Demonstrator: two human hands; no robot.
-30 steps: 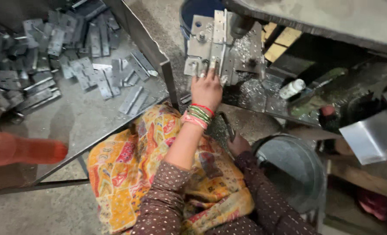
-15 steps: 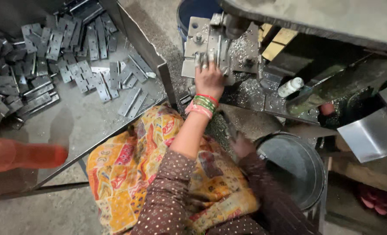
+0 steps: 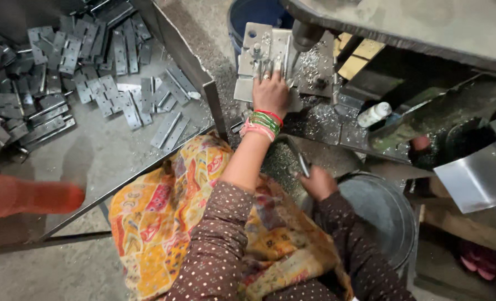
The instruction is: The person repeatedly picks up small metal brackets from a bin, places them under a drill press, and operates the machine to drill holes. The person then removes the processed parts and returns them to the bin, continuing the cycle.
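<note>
Swarf-strewn bench; your left hand presses flat on the grey hinge plate, right hand grips a metal strip

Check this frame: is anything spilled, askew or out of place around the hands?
Yes. Metal shavings lie scattered over the machine bed beside the left hand, which presses on the metal plate. The grey hinges lie in a loose heap. The right hand holds a thin metal piece.

one head-worn view looks steeply down, close over the person's arms, lap and the workbench.
</note>
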